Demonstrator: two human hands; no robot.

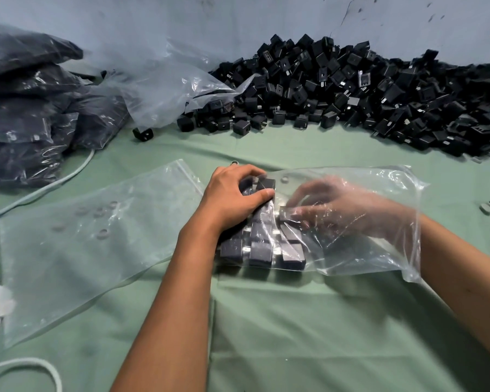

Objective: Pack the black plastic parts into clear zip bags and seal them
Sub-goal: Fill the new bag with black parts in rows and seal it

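No brand, label or writing can be read anywhere; a few parts in the heap carry small pale stickers, too small to make out.

The black plastic parts [359, 89] are small boxy cubes with matte faces, some showing a slot or a metal prong. Most lie in a long heap across the upper right of the frame, against a grey wall. A smaller batch [262, 244] sits in neat rows inside a clear zip bag [379, 179] at the centre, lying on the green cloth [266, 321].

The left hand [235, 199] rests on the bag's left end, outside the plastic, fingers curled over the top of the rows and gripping the cubes there. The right hand [343, 210] is inside the bag, seen blurred through the film, fingertips pinching one cube [287, 215] beside the rows.

A second, empty zip bag [91, 244] lies flat at centre left. Filled bags [20, 108] of dark parts are stacked at upper left, with a crumpled loose sheet of plastic [164, 89] beside them. A pale cable [40, 188] runs along the left edge.
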